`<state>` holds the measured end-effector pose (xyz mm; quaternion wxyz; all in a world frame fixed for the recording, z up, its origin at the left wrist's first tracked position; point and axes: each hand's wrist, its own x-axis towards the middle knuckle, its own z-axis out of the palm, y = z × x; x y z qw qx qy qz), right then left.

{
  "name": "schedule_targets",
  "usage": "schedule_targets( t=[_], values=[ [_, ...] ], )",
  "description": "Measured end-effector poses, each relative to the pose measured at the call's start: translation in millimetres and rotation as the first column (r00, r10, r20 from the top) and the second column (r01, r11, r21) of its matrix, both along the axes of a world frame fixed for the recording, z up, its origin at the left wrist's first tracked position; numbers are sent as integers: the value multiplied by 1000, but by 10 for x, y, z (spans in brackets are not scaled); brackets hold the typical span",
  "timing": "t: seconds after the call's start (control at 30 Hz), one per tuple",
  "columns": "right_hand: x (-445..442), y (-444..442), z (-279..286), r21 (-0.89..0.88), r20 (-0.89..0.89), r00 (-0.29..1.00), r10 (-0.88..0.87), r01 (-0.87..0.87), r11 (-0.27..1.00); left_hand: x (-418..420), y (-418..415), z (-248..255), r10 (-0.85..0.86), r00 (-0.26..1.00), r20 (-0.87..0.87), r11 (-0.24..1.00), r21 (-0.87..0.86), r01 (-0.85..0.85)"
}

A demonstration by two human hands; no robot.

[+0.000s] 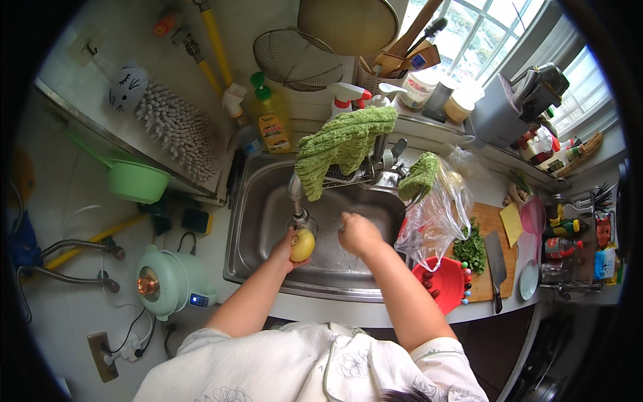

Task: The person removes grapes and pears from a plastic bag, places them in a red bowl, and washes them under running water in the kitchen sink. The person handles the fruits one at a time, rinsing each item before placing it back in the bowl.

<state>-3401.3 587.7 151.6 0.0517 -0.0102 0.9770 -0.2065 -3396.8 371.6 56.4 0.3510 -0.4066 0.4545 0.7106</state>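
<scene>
My left hand (284, 251) grips a round yellow fruit (303, 244), its dimpled end turned up, just below the tap's nozzle (300, 219). Over the right part of the stainless steel sink (261, 274) hangs my right hand (360, 233), curled into a loose fist. Nothing shows in its fingers, though the palm is hidden. A green textured cloth (341, 143) drapes above the tap, covering part of it. Another green cloth (419, 175) lies by the sink's right rim, beside a clear plastic bag (437, 216).
Right of the sink, a red bowl (449, 286) holds several dark red fruits. A cleaver (496, 264) and leafy greens (470, 248) lie on a wooden cutting board (479, 213). At left stand a pale green electric cooker (173, 281) and a dish soap bottle (271, 120).
</scene>
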Motion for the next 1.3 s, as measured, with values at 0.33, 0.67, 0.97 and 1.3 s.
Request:
schedule_targets(
  t=[0.33, 0.67, 0.97, 1.3],
  values=[
    [-1549, 1158, 1458, -145, -608, 773, -181, 116, 983, 202, 11, 169, -76, 997, -3, 996, -44, 76],
    [-2321, 1264, 1561, -435, 427, 900, -87, 288, 853, 317, -73, 225, -81, 996, -24, 997, -16, 81],
    [-2105, 1186, 1493, -749, 603, 797, -22, 576, 326, 307, 99, 257, -104, 994, -41, 991, 82, 107],
    [-2073, 1125, 1310, -765, 565, 822, -78, 556, 325, 443, 356, 499, -211, 963, -165, 962, 139, 235]
  ],
)
